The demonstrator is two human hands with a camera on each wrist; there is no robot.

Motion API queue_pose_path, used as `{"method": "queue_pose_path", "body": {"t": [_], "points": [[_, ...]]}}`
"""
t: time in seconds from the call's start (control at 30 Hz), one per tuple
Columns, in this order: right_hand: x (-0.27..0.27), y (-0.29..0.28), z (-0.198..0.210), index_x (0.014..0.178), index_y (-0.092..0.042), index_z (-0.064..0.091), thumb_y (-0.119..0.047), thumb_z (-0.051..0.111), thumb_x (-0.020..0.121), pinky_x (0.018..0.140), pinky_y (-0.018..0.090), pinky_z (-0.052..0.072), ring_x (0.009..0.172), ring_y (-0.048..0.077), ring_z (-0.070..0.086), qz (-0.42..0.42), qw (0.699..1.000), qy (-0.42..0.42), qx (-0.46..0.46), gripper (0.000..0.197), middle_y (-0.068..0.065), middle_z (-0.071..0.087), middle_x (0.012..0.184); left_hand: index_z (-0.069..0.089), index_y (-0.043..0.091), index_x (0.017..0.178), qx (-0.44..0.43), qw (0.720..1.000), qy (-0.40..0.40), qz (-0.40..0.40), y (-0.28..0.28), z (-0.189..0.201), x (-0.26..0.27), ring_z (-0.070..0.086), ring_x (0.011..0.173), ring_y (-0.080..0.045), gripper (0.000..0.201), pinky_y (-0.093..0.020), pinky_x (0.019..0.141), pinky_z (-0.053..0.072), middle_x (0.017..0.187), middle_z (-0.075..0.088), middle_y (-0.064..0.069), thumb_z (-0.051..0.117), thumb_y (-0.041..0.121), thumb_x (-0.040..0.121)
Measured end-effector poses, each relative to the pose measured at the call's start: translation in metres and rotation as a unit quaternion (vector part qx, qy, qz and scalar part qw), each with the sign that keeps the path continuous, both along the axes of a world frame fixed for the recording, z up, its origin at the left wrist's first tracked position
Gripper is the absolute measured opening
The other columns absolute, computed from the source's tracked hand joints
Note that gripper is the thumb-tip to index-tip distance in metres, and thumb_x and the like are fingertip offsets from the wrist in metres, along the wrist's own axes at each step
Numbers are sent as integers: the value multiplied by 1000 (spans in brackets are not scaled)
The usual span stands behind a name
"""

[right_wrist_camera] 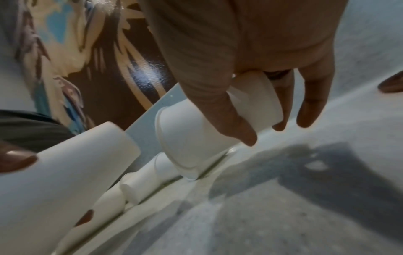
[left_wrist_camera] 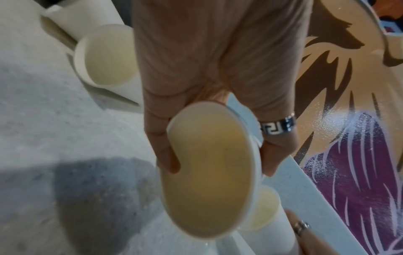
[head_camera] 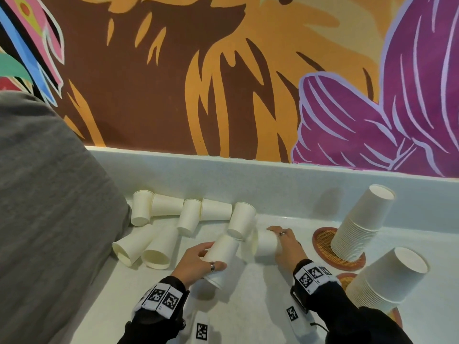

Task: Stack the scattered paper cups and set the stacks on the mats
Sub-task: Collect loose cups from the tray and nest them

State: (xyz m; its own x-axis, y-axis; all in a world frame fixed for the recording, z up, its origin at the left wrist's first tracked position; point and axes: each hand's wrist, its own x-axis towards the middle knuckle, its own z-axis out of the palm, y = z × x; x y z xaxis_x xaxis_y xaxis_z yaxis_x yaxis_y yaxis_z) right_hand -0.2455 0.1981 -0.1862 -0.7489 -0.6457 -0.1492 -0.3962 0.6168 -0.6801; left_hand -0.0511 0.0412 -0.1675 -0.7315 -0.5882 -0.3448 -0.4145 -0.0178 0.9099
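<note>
Gripping cups (head_camera: pixel 218 259), L (head_camera: pixel 196 263) & R (head_camera: pixel 285 244) hands

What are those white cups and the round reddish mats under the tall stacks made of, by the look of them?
The white cups look like thin matte paper: rolled rims, cream insides, and the one in the left hand squashes oval under the fingers. The round reddish mats seem woven, perhaps straw or rattan, with a golden mesh centre and darker rim; the exact fibre is hard to tell.
</note>
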Motion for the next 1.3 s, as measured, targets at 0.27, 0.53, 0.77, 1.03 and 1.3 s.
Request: {"method": "queue_pose_path", "body": {"t": [0.27, 0.53, 0.77, 1.03, 1.3], "points": [[27, -29, 3, 107, -54, 41, 22, 38, 72, 95, 11, 32, 112, 16, 44, 125, 986, 13, -114, 83, -9, 32, 124, 48, 27, 130, -27, 999, 15, -29, 1, 6, -3, 53, 110, -17, 80, -31, 92, 44, 119, 54, 3, 84, 26, 58], [44, -44, 11, 125, -41, 48, 12, 44, 81, 107, 24, 25, 120, 17, 31, 239, 963, 127, -20, 69, -5, 18, 144, 44, 29, 133, -36, 999, 11, -33, -2, 2, 3, 49, 113, -13, 82, -27, 93, 40, 126, 50, 3, 87, 23, 63], [43, -61, 16, 109, -38, 48, 11, 42, 85, 98, 31, 45, 119, 21, 52, 180, 957, -142, -177, 55, 2, 48, 125, 50, 15, 127, -104, 988, -69, -86, -7, -4, 5, 53, 101, -14, 68, -24, 81, 43, 111, 56, 2, 83, 19, 68], [8, -97, 2, 137, -41, 35, -40, 44, 95, 108, 39, 28, 130, 39, 30, 20, 999, 12, 29, 43, 2, 2, 154, 48, 16, 123, -97, 989, -88, -66, -15, -10, 12, 54, 101, -18, 62, -26, 80, 43, 110, 54, 0, 79, 19, 70], [-5, -95, -14, 106, -28, 48, -32, 54, 90, 92, 34, 41, 108, 34, 49, -15, 997, 18, 80, 18, 11, 35, 120, 44, 20, 114, -64, 993, -88, -53, -23, -16, 22, 53, 94, -15, 59, -15, 63, 42, 110, 54, -1, 80, 24, 66]]}}
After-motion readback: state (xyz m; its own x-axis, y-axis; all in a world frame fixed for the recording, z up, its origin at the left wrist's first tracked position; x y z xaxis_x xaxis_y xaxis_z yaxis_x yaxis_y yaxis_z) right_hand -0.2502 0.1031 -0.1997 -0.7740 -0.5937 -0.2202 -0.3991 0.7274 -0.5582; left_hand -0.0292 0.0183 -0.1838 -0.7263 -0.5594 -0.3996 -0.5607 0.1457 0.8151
